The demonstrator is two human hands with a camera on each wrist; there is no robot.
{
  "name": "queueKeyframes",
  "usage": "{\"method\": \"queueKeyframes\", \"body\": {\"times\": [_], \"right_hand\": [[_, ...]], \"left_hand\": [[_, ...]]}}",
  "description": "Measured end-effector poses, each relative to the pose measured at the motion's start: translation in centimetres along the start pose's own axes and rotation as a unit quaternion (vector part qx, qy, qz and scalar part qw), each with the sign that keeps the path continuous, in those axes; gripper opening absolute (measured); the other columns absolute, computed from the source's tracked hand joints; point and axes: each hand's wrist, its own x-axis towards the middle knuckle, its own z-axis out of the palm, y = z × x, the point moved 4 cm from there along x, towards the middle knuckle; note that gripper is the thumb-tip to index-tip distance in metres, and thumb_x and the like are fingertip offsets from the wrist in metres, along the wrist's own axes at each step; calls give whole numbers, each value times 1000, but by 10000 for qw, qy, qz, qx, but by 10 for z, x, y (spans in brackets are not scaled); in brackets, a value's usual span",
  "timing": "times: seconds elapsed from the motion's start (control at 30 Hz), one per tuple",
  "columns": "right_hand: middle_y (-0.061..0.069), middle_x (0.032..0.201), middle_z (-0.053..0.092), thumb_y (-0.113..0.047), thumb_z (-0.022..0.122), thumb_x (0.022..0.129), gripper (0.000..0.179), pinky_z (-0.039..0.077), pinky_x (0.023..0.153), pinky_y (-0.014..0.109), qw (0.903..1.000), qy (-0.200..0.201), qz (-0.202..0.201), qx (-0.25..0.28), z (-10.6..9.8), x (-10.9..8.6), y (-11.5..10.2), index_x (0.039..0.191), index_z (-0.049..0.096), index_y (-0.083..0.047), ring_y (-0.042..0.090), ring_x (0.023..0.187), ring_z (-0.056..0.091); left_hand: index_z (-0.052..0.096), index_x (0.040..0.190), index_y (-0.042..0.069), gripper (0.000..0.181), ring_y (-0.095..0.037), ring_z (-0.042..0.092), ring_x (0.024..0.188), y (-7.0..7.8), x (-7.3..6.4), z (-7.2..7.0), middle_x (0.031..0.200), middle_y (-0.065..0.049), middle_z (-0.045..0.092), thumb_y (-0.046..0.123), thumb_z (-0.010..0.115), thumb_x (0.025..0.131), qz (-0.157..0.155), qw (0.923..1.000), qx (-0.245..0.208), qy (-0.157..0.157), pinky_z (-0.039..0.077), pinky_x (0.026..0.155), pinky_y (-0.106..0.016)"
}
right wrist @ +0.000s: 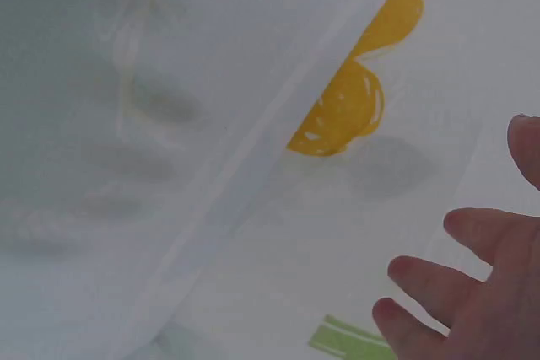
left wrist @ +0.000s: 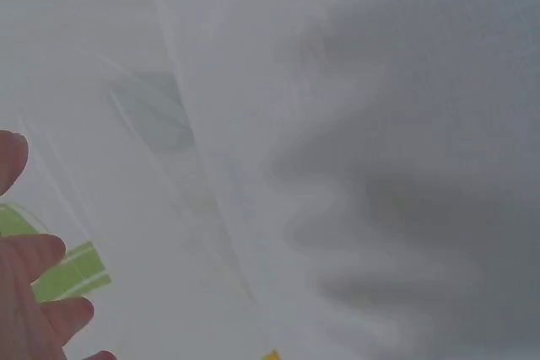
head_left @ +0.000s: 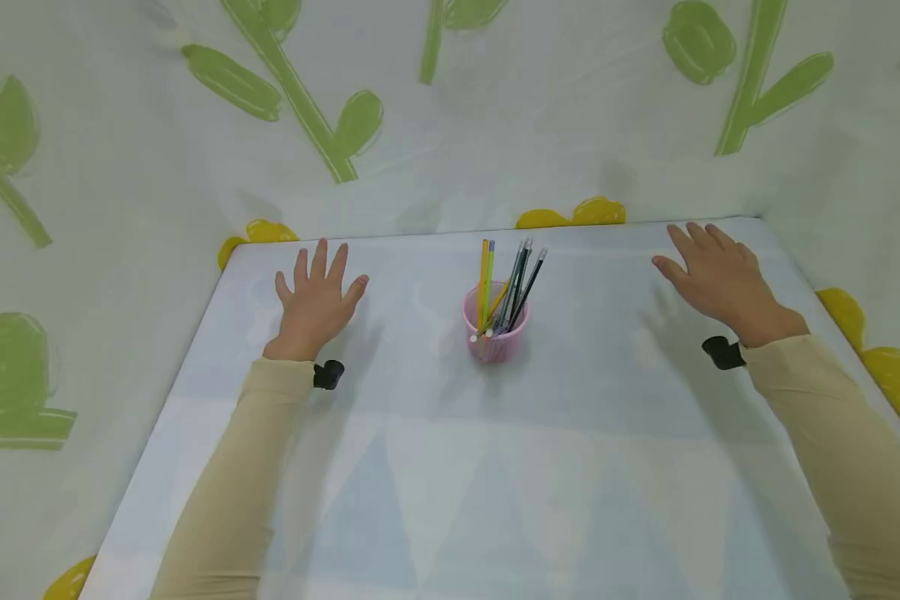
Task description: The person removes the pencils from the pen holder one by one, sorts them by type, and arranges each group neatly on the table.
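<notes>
Both hands are held out over a white table, one on each side of a pink cup (head_left: 497, 346). Several pencils (head_left: 521, 283) lean in the cup, dark ones to the right and a yellow and a green one (head_left: 488, 283) to the left. My left hand (head_left: 313, 304) has its fingers spread and holds nothing; its fingertips (left wrist: 72, 318) show at the lower left of the left wrist view. On the far right, my right hand (head_left: 727, 279) also extends its fingers, with nothing in it. The right wrist view catches its fingers (right wrist: 439, 288) at the lower right.
The table (head_left: 420, 392) carries pale blue triangles near its front. White walls (head_left: 510, 150) with green plant shapes and yellow flower shapes (head_left: 570, 215) surround its back and sides. A small black piece sits at each wrist.
</notes>
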Motion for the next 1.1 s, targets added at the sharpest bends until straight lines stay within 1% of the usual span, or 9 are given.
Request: {"method": "queueKeyframes", "body": {"times": [0.17, 0.3, 0.53, 0.77, 0.83, 0.87, 1.0, 1.03, 1.1], "right_hand": [[24, 139, 26, -43, 32, 94, 62, 17, 96, 59, 9944, 715, -25, 782, 6, -13, -8, 140, 23, -3, 43, 125, 21], [18, 133, 38, -39, 37, 94, 54, 27, 95, 53, 9778, 1114, 43, 1775, 17, -15, -24, 138, 31, -7, 36, 120, 35], [6, 116, 55, -40, 41, 93, 44, 42, 87, 40, 9151, 1537, 198, 3723, 47, 0, -61, 132, 42, -19, 22, 102, 53], [8, 108, 59, -35, 49, 91, 41, 47, 82, 30, 8171, 1607, -236, 5531, 76, 19, -107, 126, 47, -16, 19, 92, 59], [9, 105, 59, -35, 48, 91, 40, 47, 81, 31, 8023, 1630, -266, 5736, 77, 13, -125, 125, 48, -14, 20, 90, 59], [9, 104, 59, -35, 47, 92, 39, 47, 81, 32, 8025, 1644, -221, 5731, 75, 9, -134, 124, 49, -13, 21, 90, 59], [11, 103, 59, -26, 46, 93, 34, 48, 79, 31, 7792, 1597, -349, 6051, 86, 4, -147, 123, 49, -10, 23, 88, 59], [11, 103, 59, -25, 45, 94, 33, 48, 79, 32, 7754, 1577, -354, 6104, 90, 3, -148, 123, 49, -10, 23, 88, 59], [12, 104, 58, -21, 44, 94, 31, 48, 78, 31, 7684, 1554, -383, 6196, 95, -1, -151, 123, 50, -11, 23, 88, 58]], "left_hand": [[32, 138, 15, 63, -32, 15, 131, 25, -2, 12, 144, -10, 24, 55, 33, 89, 496, 9971, -364, 446, 13, 99, -57], [42, 132, 16, 57, -25, 33, 123, 38, -11, 31, 136, -3, 37, 52, 43, 88, 644, 9847, -1598, 253, 30, 97, -45], [41, 131, 24, 45, -14, 48, 111, 55, -15, 63, 125, 6, 48, 36, 50, 90, 383, 9207, -3876, -264, 38, 91, -37], [36, 134, 22, 49, -20, 43, 118, 84, -24, 78, 131, -2, 43, 8, 48, 88, 687, 8298, -5445, -1011, 38, 92, -41], [32, 136, 19, 54, -22, 38, 122, 91, -31, 77, 135, -5, 38, 2, 46, 87, 792, 8110, -5668, -1215, 35, 95, -42], [30, 137, 18, 58, -23, 35, 124, 95, -34, 76, 137, -6, 35, -1, 46, 85, 855, 8016, -5771, -1309, 33, 97, -42], [23, 140, 23, 68, -21, 29, 128, 105, -47, 79, 141, 2, 28, 1, 53, 83, 1032, 7754, -5996, -1692, 28, 100, -42], [21, 140, 25, 70, -20, 28, 128, 108, -50, 80, 141, 4, 27, 3, 55, 83, 1050, 7735, -5992, -1781, 27, 101, -42], [20, 140, 29, 75, -19, 31, 126, 114, -54, 82, 138, 6, 30, 9, 61, 82, 1012, 7817, -5858, -1884, 27, 100, -43]]}}
